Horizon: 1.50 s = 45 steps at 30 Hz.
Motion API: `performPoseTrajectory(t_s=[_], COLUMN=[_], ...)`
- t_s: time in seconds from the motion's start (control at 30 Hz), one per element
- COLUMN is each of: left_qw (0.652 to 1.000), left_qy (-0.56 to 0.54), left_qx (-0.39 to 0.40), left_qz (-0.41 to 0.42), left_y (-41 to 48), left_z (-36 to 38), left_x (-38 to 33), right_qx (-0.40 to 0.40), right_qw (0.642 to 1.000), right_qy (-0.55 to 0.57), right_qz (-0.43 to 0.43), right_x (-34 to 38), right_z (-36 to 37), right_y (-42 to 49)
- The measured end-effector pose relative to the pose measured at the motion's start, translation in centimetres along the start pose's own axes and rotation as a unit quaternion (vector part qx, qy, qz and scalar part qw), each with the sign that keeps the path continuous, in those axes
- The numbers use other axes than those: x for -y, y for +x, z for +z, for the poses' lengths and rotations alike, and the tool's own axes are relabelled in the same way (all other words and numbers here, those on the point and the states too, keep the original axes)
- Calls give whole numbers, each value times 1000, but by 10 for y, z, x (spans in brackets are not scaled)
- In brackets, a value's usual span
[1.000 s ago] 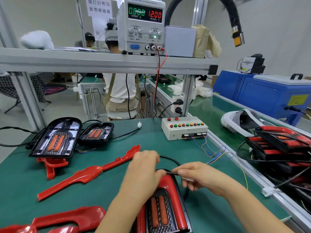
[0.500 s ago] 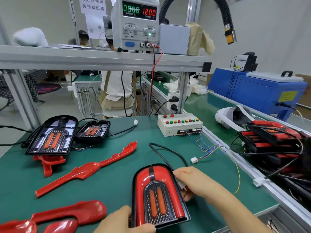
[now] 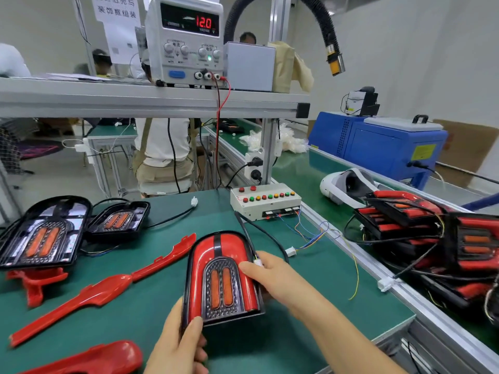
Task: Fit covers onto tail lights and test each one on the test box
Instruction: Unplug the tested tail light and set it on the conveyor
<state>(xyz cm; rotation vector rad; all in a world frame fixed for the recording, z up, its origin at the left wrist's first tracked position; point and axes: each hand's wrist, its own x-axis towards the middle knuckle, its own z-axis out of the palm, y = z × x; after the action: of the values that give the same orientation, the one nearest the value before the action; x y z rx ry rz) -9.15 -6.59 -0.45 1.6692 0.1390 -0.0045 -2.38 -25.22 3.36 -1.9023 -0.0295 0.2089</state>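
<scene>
While both hands are on the tail light (image 3: pixel 221 276), I judge this to be the check between fitting and testing: the cover (image 3: pixel 205 255) is already on, and nothing is plugged into the test box (image 3: pixel 266 202) yet. My left hand (image 3: pixel 178 344) grips the near left corner, thumb on top of the rim and fingers curled beneath, which props the near end up so the face tilts toward me. My right hand (image 3: pixel 270 273) clasps the right edge, thumb lying on the red, fingers out of sight behind. A white plug (image 3: pixel 258 262) shows right at this hand, but I cannot tell whether the fingers pinch it or it merely rests there. Holding at two opposite edges keeps the face open to view and, I think, lets me squeeze the cover home.

The light sits over the middle of the desk (image 3: pixel 337 306), toward its near edge. Its black lead (image 3: pixel 270 234) loops back toward the box, whose own white connector (image 3: pixel 290 251) lies just beside my right hand, handy for the next join. Loose covers (image 3: pixel 102 290) lie to the left, with two bare lights (image 3: pixel 43 233) beyond them, so the work seems to feed from left to right.

The light itself is an arch of glossy red with a black stripe running down from the crown and a black housing rim around it. Its clear dimpled centre holds two upright orange bars, both unlit
</scene>
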Motion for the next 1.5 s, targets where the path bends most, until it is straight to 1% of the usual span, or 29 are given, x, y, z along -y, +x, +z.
performPoseTrajectory(t_s=[0.07, 0.17, 0.27, 0.33, 0.4, 0.47, 0.53, 0.63, 0.73, 0.8, 0.9, 0.97, 1.03, 1.13, 1.2, 1.27, 1.37, 1.43, 1.5], left_qw=[997, 988, 974, 964, 953, 939, 934, 940, 953, 960, 968, 972, 976, 979, 980, 981, 982, 983, 983], left_qy=[-38, -63, -101, -144, -214, -293, -323, -311, -288, -272, -244, -228, -214, -192, -180, -170, -164, -163, -160], left_qx=[-59, -121, -170, -177, -168, -136, -104, -71, -29, -6, 29, 41, 48, 67, 80, 86, 84, 83, 88], left_qz=[32, 71, 113, 137, 135, 117, 115, 124, 90, 61, 40, 27, 9, -20, -26, -23, -27, -26, -20], left_y=[4, 6, 6, 8, 12, 18, 24, 31, 37, 39, 39, 39, 42, 48, 52, 53, 54, 53, 51], left_z=[9, 26, 40, 46, 49, 52, 55, 61, 74, 84, 97, 102, 107, 116, 120, 122, 120, 117, 115], left_x=[0, -1, -1, -7, -18, -26, -28, -29, -28, -26, -19, -13, -10, -10, -12, -12, -9, -7, -6], right_qx=[14, 38, 16, -1, -14, -41, -62, -62, -82, -123, -212, -290, -368, -444, -476, -509, -547, -557, -551], right_qw=[1000, 998, 997, 995, 991, 988, 983, 976, 969, 961, 944, 926, 901, 868, 854, 841, 819, 810, 809], right_qy=[8, 17, 23, 38, 55, 73, 96, 121, 127, 131, 127, 131, 155, 191, 198, 179, 172, 183, 205], right_qz=[-14, -41, -75, -96, -118, -131, -142, -170, -196, -212, -217, -205, -169, -110, -76, -42, -12, -2, 13], right_x=[5, 13, 23, 30, 34, 35, 35, 35, 42, 48, 51, 48, 41, 26, 18, 15, 16, 18, 21], right_z=[-1, -4, -6, -7, -7, -8, -13, -29, -56, -81, -130, -168, -204, -244, -257, -264, -276, -289, -301], right_y=[2, 6, 10, 12, 14, 14, 14, 12, 7, 6, 5, 7, 13, 20, 25, 28, 32, 35, 36])
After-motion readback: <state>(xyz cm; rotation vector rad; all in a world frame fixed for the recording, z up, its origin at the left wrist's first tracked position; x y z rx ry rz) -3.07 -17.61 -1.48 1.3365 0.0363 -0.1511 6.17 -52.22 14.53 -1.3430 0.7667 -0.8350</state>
